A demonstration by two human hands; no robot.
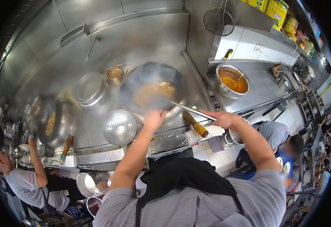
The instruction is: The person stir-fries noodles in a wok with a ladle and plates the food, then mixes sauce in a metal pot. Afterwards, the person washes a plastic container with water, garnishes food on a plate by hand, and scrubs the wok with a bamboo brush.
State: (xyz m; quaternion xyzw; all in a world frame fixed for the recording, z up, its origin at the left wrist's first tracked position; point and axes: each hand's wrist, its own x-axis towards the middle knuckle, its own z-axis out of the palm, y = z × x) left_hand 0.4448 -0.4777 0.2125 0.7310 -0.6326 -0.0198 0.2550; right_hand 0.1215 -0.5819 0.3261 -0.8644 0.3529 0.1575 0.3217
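A steaming wok (pixel 126 94) sits on the range in front of me, with browned food (pixel 154 92) inside it. My left hand (pixel 154 118) is closed at the wok's near edge, gripping it there. My right hand (pixel 226 119) wraps around the long metal handle of a wok ladle (pixel 191 109). The ladle reaches left into the wok; steam blurs its head among the food. Below the ladle's handle, a bamboo brush (pixel 198 128) lies near the range's front edge. A perforated strainer (pixel 119 128) rests left of my left hand.
Lidded pot (pixel 91 90) and can (pixel 115 74) stand behind the strainer. A pot of orange liquid (pixel 232 81) stands on the right counter. One co-worker (pixel 33 181) works at another wok (pixel 59 123) on the left; another person (pixel 273 134) bends down at right.
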